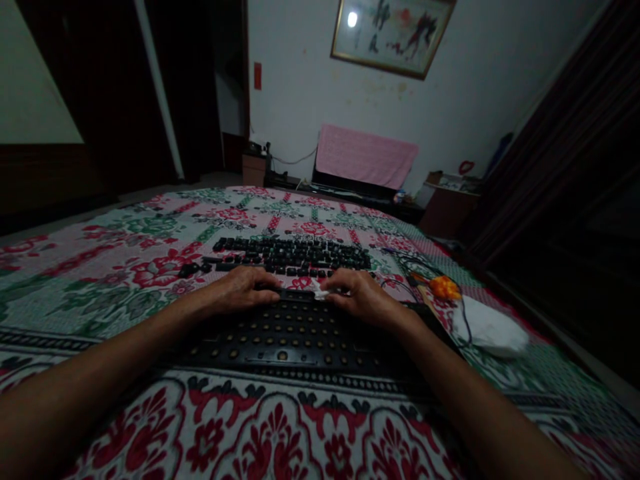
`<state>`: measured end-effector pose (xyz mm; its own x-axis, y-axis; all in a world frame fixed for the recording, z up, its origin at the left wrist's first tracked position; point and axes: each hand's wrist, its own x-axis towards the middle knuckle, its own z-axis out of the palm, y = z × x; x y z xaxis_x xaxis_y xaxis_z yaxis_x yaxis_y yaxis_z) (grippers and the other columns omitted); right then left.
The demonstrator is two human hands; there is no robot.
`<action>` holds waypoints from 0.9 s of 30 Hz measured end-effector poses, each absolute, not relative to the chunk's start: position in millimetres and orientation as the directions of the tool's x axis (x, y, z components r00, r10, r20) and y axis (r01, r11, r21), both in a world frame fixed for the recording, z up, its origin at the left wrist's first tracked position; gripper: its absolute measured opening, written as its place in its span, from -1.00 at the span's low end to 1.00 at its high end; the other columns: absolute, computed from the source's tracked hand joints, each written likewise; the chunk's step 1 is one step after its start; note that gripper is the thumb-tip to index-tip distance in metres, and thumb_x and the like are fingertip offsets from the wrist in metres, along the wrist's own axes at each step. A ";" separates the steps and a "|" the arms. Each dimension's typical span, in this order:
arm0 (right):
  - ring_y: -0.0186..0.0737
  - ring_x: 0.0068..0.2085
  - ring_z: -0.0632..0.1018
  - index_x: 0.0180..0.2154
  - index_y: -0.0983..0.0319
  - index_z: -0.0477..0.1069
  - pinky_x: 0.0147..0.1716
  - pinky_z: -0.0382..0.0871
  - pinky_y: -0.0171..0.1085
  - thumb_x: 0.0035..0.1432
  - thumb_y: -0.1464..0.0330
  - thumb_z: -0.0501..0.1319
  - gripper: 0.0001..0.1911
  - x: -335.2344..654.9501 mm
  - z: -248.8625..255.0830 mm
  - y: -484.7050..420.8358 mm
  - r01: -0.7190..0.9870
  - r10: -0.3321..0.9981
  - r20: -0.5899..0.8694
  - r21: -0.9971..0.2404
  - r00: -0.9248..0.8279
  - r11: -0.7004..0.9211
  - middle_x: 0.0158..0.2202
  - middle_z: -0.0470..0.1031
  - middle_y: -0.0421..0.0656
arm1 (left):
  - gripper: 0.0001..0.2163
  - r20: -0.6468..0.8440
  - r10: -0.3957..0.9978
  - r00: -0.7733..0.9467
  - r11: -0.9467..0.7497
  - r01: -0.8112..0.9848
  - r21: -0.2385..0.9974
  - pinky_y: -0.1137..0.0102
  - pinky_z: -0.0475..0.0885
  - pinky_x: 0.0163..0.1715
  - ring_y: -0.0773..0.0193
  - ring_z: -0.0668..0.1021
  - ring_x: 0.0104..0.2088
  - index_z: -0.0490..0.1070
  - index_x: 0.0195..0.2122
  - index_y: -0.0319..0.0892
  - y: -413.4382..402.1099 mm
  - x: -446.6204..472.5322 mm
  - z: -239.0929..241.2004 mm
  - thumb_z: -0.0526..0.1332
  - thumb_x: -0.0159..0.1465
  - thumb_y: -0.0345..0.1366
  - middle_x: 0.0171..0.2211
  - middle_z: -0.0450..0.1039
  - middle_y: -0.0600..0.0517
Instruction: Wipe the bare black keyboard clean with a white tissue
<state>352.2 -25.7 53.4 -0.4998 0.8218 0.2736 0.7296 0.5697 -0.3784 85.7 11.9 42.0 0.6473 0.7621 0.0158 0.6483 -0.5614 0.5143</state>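
A black keyboard base point(295, 337) with its keycaps off lies on a flowered bedspread point(125, 267), its bare switch domes showing in rows. My left hand point(240, 290) rests on the base's far edge with curled fingers gripping it. My right hand point(363, 297) is at the same edge, fingers pinched on a small white piece point(320, 292), perhaps a wipe or cloth. Just beyond the hands lie several loose black keycaps point(295, 253) laid out in rows.
An orange object point(445, 288) with thin black cables and a white cloth bundle point(490, 328) lie to the right on the bed. Beyond the bed stand a low cabinet with a pink cloth point(365, 157), a framed picture point(393, 30) and dark curtains.
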 end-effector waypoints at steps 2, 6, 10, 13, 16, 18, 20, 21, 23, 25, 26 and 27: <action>-0.30 -0.29 0.48 -0.25 0.23 0.47 -0.28 0.29 -0.34 0.04 0.45 0.18 -0.82 357.0 55.4 -26.6 0.734 0.821 0.249 -0.368 -0.514 0.571 -0.30 0.49 -0.15 | -0.61 0.021 0.768 0.640 -0.559 0.655 0.508 0.45 0.34 -0.19 0.21 0.49 -0.18 0.45 -0.12 -0.13 11.5 85.8 42.1 0.08 0.14 -0.04 -0.18 0.48 0.03; -0.32 -0.35 0.47 -0.30 0.25 0.48 -0.33 0.29 -0.36 0.04 0.41 0.17 -0.85 368.7 63.8 -30.1 0.719 0.825 0.165 -0.420 -0.540 0.554 -0.36 0.48 -0.17 | -0.61 0.018 0.767 0.642 -0.558 0.652 0.513 0.46 0.34 -0.20 0.22 0.50 -0.19 0.45 -0.12 -0.14 10.9 85.7 42.6 0.07 0.15 -0.04 -0.19 0.48 0.03; -0.28 -0.28 0.49 -0.25 0.28 0.46 -0.30 0.33 -0.34 0.08 0.31 0.17 -0.78 374.6 61.4 -28.2 0.638 0.893 0.204 -0.637 -0.401 0.432 -0.29 0.50 -0.14 | -0.60 0.014 0.754 0.656 -0.567 0.641 0.517 0.46 0.35 -0.19 0.22 0.49 -0.17 0.45 -0.12 -0.13 12.9 84.6 40.7 0.07 0.14 -0.02 -0.18 0.49 0.04; -0.27 -0.25 0.49 -0.26 0.28 0.46 -0.26 0.33 -0.32 0.07 0.28 0.18 -0.77 372.4 52.9 -23.7 0.625 0.909 0.244 -0.664 -0.338 0.410 -0.27 0.50 -0.13 | -0.59 0.016 0.762 0.647 -0.555 0.641 0.529 0.46 0.34 -0.16 0.22 0.49 -0.15 0.43 -0.10 -0.12 14.1 84.2 39.2 0.07 0.14 -0.01 -0.14 0.48 0.05; -0.29 -0.24 0.49 -0.27 0.25 0.48 -0.25 0.32 -0.33 0.05 0.33 0.20 -0.81 368.1 47.2 -22.0 0.664 0.888 0.273 -0.590 -0.371 0.459 -0.26 0.50 -0.14 | -0.59 -0.005 0.770 0.638 -0.532 0.645 0.549 0.47 0.35 -0.18 0.22 0.49 -0.16 0.44 -0.10 -0.09 14.6 84.1 38.6 0.07 0.14 0.01 -0.16 0.49 0.07; -0.30 -0.25 0.48 -0.27 0.24 0.49 -0.26 0.31 -0.34 0.04 0.37 0.20 -0.83 366.0 48.1 -23.5 0.695 0.875 0.278 -0.532 -0.396 0.484 -0.27 0.49 -0.14 | -0.59 -0.002 0.772 0.636 -0.534 0.649 0.542 0.47 0.35 -0.18 0.22 0.49 -0.16 0.44 -0.10 -0.08 15.0 83.8 38.3 0.08 0.13 0.01 -0.17 0.49 0.07; -0.30 -0.28 0.48 -0.29 0.23 0.50 -0.27 0.29 -0.35 0.02 0.41 0.21 -0.83 365.4 52.8 -26.3 0.728 0.859 0.261 -0.456 -0.440 0.512 -0.30 0.49 -0.15 | -0.59 0.009 0.772 0.636 -0.544 0.652 0.529 0.46 0.35 -0.17 0.22 0.49 -0.16 0.45 -0.11 -0.08 15.5 83.4 37.9 0.08 0.13 0.02 -0.16 0.48 0.07; -0.31 -0.30 0.47 -0.31 0.23 0.50 -0.28 0.29 -0.35 0.01 0.42 0.20 -0.84 365.8 55.9 -27.6 0.738 0.850 0.245 -0.422 -0.466 0.526 -0.32 0.49 -0.15 | -0.59 0.012 0.770 0.637 -0.548 0.652 0.525 0.45 0.35 -0.17 0.22 0.49 -0.16 0.45 -0.11 -0.07 15.6 83.2 37.8 0.08 0.13 0.03 -0.16 0.48 0.06; -0.31 -0.32 0.46 -0.33 0.25 0.51 -0.30 0.27 -0.35 -0.01 0.43 0.20 -0.85 368.4 62.1 -29.2 0.738 0.842 0.193 -0.411 -0.504 0.536 -0.34 0.49 -0.15 | -0.59 0.012 0.774 0.633 -0.543 0.656 0.524 0.44 0.35 -0.17 0.22 0.49 -0.16 0.45 -0.11 -0.07 15.4 83.2 38.0 0.08 0.13 0.02 -0.16 0.48 0.05; -0.30 -0.34 0.46 -0.32 0.27 0.50 -0.34 0.27 -0.36 0.00 0.38 0.20 -0.83 372.9 66.1 -29.0 0.705 0.861 0.132 -0.521 -0.491 0.482 -0.35 0.49 -0.15 | -0.60 0.004 0.783 0.622 -0.529 0.663 0.530 0.43 0.35 -0.16 0.21 0.49 -0.16 0.44 -0.10 -0.08 14.6 83.5 38.7 0.08 0.13 0.01 -0.15 0.48 0.04; -0.31 -0.35 0.46 -0.31 0.28 0.49 -0.37 0.27 -0.36 0.01 0.34 0.19 -0.81 375.4 67.1 -28.3 0.677 0.880 0.109 -0.597 -0.462 0.430 -0.35 0.49 -0.16 | -0.59 0.002 0.786 0.618 -0.524 0.665 0.532 0.43 0.35 -0.16 0.21 0.49 -0.16 0.44 -0.10 -0.09 14.1 83.7 39.0 0.09 0.13 0.00 -0.15 0.48 0.04; -0.31 -0.37 0.46 -0.30 0.29 0.48 -0.39 0.26 -0.36 0.02 0.30 0.19 -0.78 377.8 67.5 -27.5 0.649 0.902 0.092 -0.663 -0.422 0.372 -0.36 0.49 -0.16 | -0.59 0.002 0.789 0.614 -0.520 0.667 0.533 0.43 0.34 -0.15 0.20 0.49 -0.15 0.44 -0.10 -0.10 13.9 83.8 39.1 0.09 0.13 0.00 -0.15 0.48 0.04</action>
<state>377.8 -27.5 67.5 -0.4225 0.9017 0.0917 0.6493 0.3717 -0.6635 83.8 13.9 39.1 0.6142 0.7891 0.0016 0.6671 -0.5203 0.5332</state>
